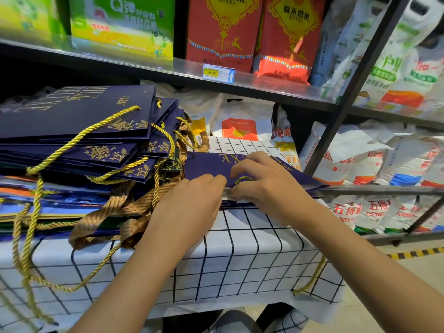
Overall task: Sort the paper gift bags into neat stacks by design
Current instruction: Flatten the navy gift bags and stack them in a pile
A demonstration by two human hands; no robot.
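behind the table, a dark metal shelving unit (242,80) fills the background; upper shelf holds green boxes (122,22) and red boxes (254,30), with a yellow price tag (218,72) clipped to the shelf edge. white sacks (384,155) crowd the lower shelves at right. table covered by a white cloth with black grid lines (240,255), hanging over the front edge. on its left half, a tall uneven stack of gift bags (79,145): navy ones with gold print and yellow cord handles on top, orange, blue and green edges showing below, brown ribbon handles spilling out at the side. just right of the stack, a separate navy bag (211,164) lies flat on the cloth, gold lettering facing up, more bag edges beneath it. left hand (192,203) rests at the bag's near edge, fingers curled down onto it. right hand (264,181) has fingers bent over the same bag, fingertips beside a loop of yellow cord (243,179); whether it pinches the cord, cannot tell.
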